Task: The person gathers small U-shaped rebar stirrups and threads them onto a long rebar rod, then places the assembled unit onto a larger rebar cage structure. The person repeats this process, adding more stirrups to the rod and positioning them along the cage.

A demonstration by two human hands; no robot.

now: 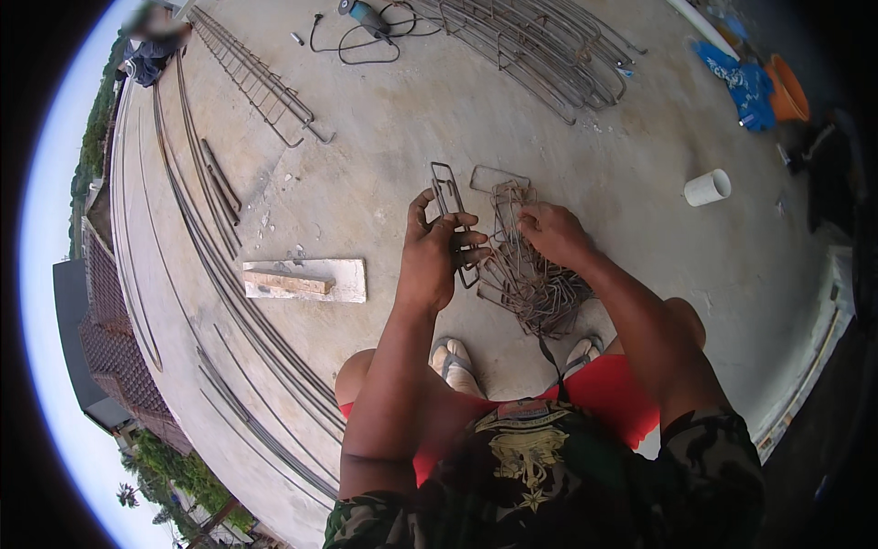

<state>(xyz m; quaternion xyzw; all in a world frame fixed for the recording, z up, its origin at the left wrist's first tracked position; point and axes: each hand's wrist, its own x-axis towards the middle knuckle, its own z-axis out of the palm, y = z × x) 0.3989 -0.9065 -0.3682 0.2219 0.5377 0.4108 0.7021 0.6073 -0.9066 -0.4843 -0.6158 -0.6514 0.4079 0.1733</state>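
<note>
My left hand (pixel 433 254) is wrapped round a few bent steel rebar stirrups (pixel 437 179), narrow rectangular loops held upright above the floor. Just to its right lies a tangled heap of rusty stirrups (pixel 553 306), in front of my feet. At the upper part of this heap, my right hand (pixel 556 236) has its fingers curled in a pinch on a stirrup (pixel 506 206). The fingertips partly cover the wire there, so its full shape is hidden. One loop sticks out at the heap's far end.
Long rebar rods (pixel 215 265) run along the left. A trowel-like board (pixel 352 279) lies nearer. Far off are a rebar cage (pixel 251 78), an angle grinder (pixel 366 18) with its cable, and stacked bent rebar (pixel 521 55). A white pipe piece (pixel 707 188) lies right.
</note>
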